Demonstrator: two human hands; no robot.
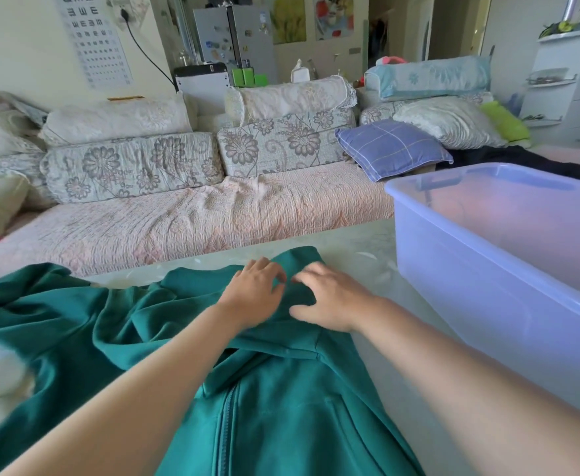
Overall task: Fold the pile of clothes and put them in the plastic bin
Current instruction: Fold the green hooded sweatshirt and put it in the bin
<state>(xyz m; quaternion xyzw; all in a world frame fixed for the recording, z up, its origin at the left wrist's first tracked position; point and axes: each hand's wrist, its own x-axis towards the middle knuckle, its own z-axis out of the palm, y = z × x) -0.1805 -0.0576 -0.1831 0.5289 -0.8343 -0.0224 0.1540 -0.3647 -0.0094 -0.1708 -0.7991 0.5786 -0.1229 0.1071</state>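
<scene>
Now, beside 1 translucent plastic bin (470,276), left hand (254,293) and right hand (329,298) grip 1 teal zip hoodie (281,407) with half-curled fingers.

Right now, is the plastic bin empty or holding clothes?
Empty, as far as visible: the plastic bin shows only bare inner walls, no clothes inside.

A teal-green zippered fabric jacket (281,424) lies across the lower frame. At right, a translucent pale-blue plastic bin (470,269). Mid-frame, grey-flowered cream sofa cushions (134,166), a pink quilted cover (178,228), a blue checked pillow (389,149).
</scene>
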